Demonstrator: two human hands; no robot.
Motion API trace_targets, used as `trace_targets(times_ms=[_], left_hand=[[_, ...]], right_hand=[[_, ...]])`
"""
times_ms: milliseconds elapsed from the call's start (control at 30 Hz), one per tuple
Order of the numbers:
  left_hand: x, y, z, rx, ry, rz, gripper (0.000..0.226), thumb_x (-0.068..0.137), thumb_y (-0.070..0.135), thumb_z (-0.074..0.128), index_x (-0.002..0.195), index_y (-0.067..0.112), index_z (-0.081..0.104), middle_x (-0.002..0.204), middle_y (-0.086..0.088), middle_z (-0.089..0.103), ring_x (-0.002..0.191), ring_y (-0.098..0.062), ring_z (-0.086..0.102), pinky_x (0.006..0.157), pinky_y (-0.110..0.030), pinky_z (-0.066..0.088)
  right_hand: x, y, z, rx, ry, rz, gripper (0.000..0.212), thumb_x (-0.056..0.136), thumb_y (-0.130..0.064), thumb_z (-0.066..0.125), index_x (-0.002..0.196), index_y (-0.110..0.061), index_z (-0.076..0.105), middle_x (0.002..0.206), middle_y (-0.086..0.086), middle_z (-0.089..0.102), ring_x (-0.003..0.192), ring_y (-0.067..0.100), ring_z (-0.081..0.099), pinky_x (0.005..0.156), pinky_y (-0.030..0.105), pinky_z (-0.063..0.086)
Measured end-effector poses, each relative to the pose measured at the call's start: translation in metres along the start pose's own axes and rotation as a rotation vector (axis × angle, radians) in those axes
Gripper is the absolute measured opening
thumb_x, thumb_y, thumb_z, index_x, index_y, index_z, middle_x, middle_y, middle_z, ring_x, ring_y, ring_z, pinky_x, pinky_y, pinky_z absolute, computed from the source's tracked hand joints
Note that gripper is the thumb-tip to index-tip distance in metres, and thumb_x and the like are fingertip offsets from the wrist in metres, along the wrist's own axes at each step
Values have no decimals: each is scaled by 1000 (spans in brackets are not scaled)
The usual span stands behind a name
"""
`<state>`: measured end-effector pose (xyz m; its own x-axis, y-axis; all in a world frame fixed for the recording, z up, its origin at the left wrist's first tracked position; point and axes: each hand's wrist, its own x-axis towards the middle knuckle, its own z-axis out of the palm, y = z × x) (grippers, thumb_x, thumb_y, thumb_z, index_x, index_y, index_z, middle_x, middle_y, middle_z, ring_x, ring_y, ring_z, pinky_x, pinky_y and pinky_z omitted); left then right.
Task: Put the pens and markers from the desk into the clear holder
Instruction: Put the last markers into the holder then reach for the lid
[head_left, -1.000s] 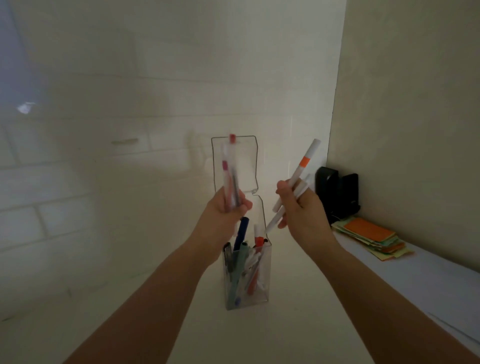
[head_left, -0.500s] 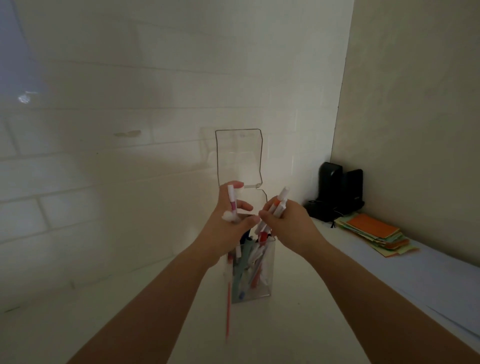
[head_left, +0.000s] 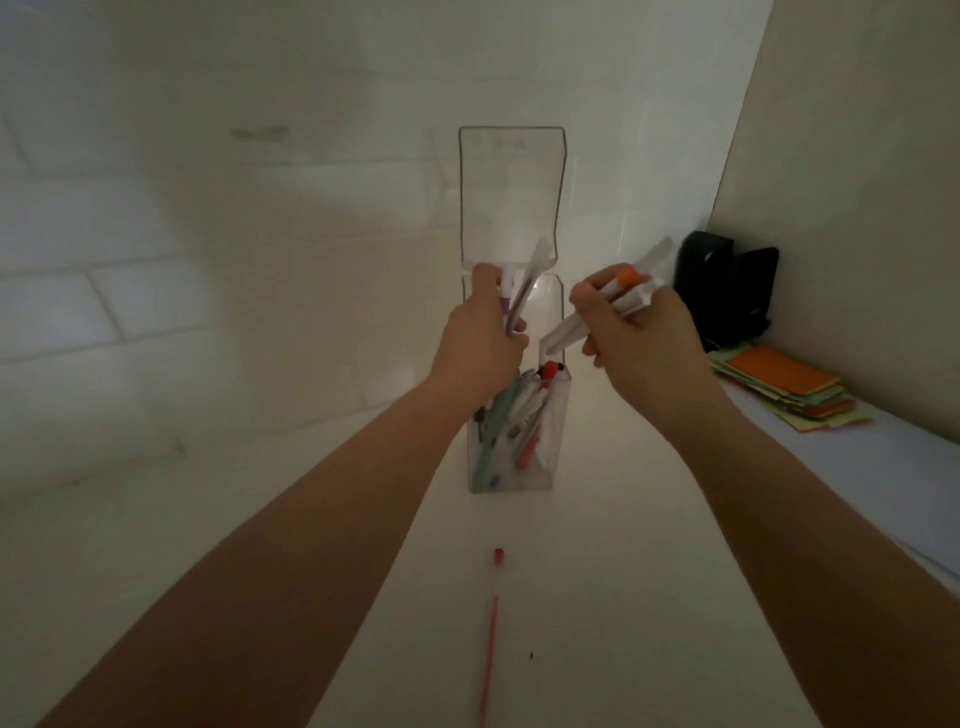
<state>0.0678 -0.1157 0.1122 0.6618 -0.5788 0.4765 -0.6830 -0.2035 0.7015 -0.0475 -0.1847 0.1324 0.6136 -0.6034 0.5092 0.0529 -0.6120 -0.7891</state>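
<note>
**Head view: both hands grip pens above the clear holder**

Head view, nearest first: a thin red refill (head_left: 487, 660) and a small red cap (head_left: 498, 555) lie on the white desk (head_left: 597, 597). Beyond them stands the clear holder (head_left: 511, 441), holding several pens and markers. Just above its mouth, the left hand (head_left: 480, 340) is clenched around a few pens (head_left: 522, 288), while the right hand (head_left: 636, 335) grasps a bundle of white markers (head_left: 613, 306), one with an orange band. Farther right lie coloured paper notes (head_left: 779, 387) and a black object (head_left: 727, 286) against the wall.
</note>
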Motion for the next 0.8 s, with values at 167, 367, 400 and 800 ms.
trace_targets(times_ms=[167, 367, 400, 800], left_hand=[[-1, 5, -9, -141, -39, 70, 66, 79, -2, 60, 127, 25, 24, 102, -4, 52, 86, -20, 59, 71, -25, 50], [1, -7, -19, 40, -190, 107, 17, 86, 12, 56, 96, 25, 58, 105, 0, 65, 93, -12, 60, 80, -16, 46], [0, -9, -18, 67, -195, 120, 16, 87, 13, 55, 94, 27, 57, 102, 1, 65, 91, -11, 61, 75, -11, 44], [-1, -5, -35, -203, 16, 196, 26, 89, 2, 48, 95, 27, 45, 88, 9, 54, 81, -1, 67, 70, -16, 52]], right_hand=[[16, 13, 11, -247, -170, 60, 19, 87, -20, 55, 95, -3, 56, 83, 12, 62, 73, 22, 61, 72, 37, 54], [24, 19, 12, -146, -5, 43, 23, 77, -22, 70, 88, -16, 51, 74, 3, 55, 72, 31, 64, 66, 42, 56], [24, 18, 13, -155, 2, 16, 21, 77, -21, 70, 88, -15, 53, 74, 2, 56, 71, 29, 64, 65, 40, 55], [21, 26, 17, -377, -98, -151, 21, 89, -17, 54, 110, -20, 51, 87, 3, 60, 78, 20, 61, 72, 34, 53]])
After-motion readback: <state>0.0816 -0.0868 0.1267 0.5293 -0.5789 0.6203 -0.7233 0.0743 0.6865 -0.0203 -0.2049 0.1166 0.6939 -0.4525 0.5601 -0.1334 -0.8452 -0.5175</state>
